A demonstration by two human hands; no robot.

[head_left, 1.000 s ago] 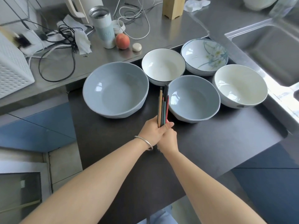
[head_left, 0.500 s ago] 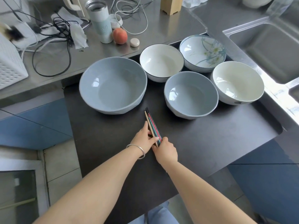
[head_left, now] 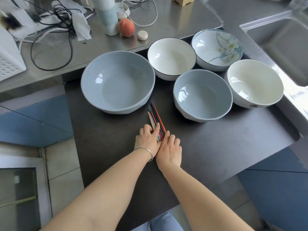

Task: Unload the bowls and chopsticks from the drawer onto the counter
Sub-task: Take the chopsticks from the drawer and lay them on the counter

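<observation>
A dark drawer [head_left: 216, 144] stands pulled out below the counter. In it sit a large blue bowl [head_left: 116, 84], a white bowl with a dark rim [head_left: 171, 59], a floral bowl [head_left: 216, 47], a smaller blue bowl [head_left: 202, 97] and a cream bowl [head_left: 253, 84]. A bundle of coloured chopsticks [head_left: 155, 117] lies flat on the drawer floor between the two blue bowls. My left hand [head_left: 147, 139], with a bracelet at the wrist, rests its fingers over the near ends. My right hand [head_left: 170, 149] lies flat against the bundle's right side.
The steel counter [head_left: 175, 22] behind the drawer carries a peach [head_left: 126, 27], a pale tumbler [head_left: 107, 15], tangled cables [head_left: 50, 30] and a white perforated basket [head_left: 8, 60]. A sink [head_left: 283, 44] lies at the right.
One second ago both hands held the chopstick bundle upright on its end. They have since lowered it, and it now lies flat on the drawer floor under my fingers.
</observation>
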